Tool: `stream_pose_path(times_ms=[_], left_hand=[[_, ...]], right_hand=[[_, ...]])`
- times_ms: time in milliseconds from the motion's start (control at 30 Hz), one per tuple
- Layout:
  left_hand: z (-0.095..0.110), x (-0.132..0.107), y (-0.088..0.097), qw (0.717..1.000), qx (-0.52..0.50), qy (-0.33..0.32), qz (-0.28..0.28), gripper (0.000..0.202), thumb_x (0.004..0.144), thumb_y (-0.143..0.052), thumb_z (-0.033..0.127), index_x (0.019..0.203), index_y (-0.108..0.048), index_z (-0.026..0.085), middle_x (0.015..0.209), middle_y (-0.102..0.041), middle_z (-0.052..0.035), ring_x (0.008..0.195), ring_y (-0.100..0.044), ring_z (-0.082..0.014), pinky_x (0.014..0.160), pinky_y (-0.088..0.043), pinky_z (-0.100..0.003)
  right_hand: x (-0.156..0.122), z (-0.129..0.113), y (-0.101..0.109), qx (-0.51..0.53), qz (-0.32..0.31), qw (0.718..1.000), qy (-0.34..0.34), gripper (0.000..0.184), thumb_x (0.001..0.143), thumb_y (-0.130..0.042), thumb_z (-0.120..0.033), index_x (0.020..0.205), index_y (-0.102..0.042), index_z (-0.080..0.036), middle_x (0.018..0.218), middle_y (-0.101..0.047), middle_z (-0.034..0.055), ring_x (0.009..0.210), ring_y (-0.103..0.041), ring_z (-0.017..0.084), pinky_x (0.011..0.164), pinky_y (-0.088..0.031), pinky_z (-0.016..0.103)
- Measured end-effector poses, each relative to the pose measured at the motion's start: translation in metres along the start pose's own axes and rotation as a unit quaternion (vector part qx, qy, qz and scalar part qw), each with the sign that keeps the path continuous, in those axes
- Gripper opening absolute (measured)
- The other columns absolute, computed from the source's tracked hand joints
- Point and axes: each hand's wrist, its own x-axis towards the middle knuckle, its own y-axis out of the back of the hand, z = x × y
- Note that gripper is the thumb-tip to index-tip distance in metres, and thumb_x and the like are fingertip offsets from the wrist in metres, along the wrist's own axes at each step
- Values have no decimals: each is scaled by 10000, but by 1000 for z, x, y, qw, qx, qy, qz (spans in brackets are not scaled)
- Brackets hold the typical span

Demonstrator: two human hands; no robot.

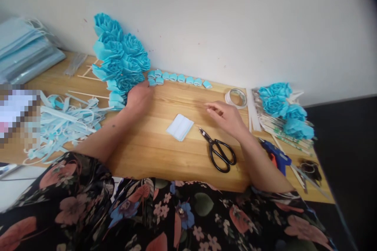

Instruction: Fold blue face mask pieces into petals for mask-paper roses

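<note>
My left hand point(138, 97) reaches to the foot of a pile of blue fabric roses point(119, 59) against the wall; its fingers curl under and are hidden from me. My right hand point(225, 115) hovers over the wooden table point(165, 157) with fingers pinched on a thin wooden stick point(203, 104) that points left. A folded white-blue cloth piece point(180, 127) lies between my hands. Black scissors point(219, 151) lie just below my right hand. A row of small rolled blue pieces point(179, 78) runs along the wall.
Cut mask strips point(63, 121) are heaped at the left, with stacked masks point(23, 53) behind them. A tape roll point(236, 98), more blue roses point(282, 108) on sticks and a blue glue gun point(275, 157) lie to the right.
</note>
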Motion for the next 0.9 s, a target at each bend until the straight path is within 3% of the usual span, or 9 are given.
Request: stream_pose_path(times_ms=[100, 200, 333, 467, 633, 800, 900], left_hand=[[0, -4, 9, 999, 51, 4, -13, 395, 925, -368, 63, 1142, -698, 74, 1169, -699, -227, 1060, -688, -308, 774, -469, -343], [4, -5, 14, 998, 51, -19, 22, 358, 918, -407, 86, 1114, -706, 93, 1146, -696, -216, 1057, -676, -313, 772, -480, -353], [9, 3, 4, 996, 23, -37, 77, 395, 968, -346, 96, 1132, -704, 124, 1188, -689, -192, 1061, -650, -303, 796, -504, -370], [1, 8, -9, 996, 22, -40, 82, 404, 966, -332, 80, 1091, -716, 97, 1201, -680, -216, 1097, -628, -327, 801, -507, -385], [-7, 4, -6, 996, 10, -37, 82, 394, 964, -355, 102, 1137, -709, 87, 1199, -688, -214, 1068, -638, -331, 815, -510, -411], [2, 11, -5, 989, -1, -66, 129, 419, 980, -335, 121, 1170, -709, 129, 1226, -686, -188, 1125, -610, -327, 879, -504, -427], [4, 18, -11, 989, 0, -69, 129, 420, 992, -323, 143, 1129, -720, 134, 1226, -678, -191, 1141, -592, -331, 891, -495, -438]], right_hand=[[-14, 9, 2, -1, 19, 999, -29, 276, 956, -576, -311, 1125, -767, -207, 1064, -796, 84, 807, -717, 197, 716, -545, 329], [-19, 18, 3, -10, 33, 998, -49, 282, 956, -589, -329, 1141, -770, -217, 1043, -800, 81, 791, -716, 200, 689, -536, 327], [-17, 25, -2, 4, 22, 999, -43, 282, 965, -574, -332, 1135, -768, -218, 1105, -803, 85, 912, -750, 231, 791, -568, 366], [-16, 27, -8, 9, -7, 1000, -29, 260, 961, -569, -323, 1090, -775, -229, 1125, -807, 79, 1004, -760, 257, 893, -575, 413], [-16, 30, -11, 25, -12, 999, -41, 255, 966, -565, -325, 1091, -770, -235, 1151, -804, 70, 1048, -758, 254, 929, -573, 413], [-15, 31, -15, 38, -2, 998, -55, 240, 963, -574, -315, 1076, -770, -238, 1161, -803, 64, 1055, -755, 246, 939, -572, 409], [-14, 30, -16, 39, -2, 997, -60, 237, 966, -567, -316, 1064, -771, -245, 1168, -801, 60, 1072, -752, 246, 952, -569, 414]])
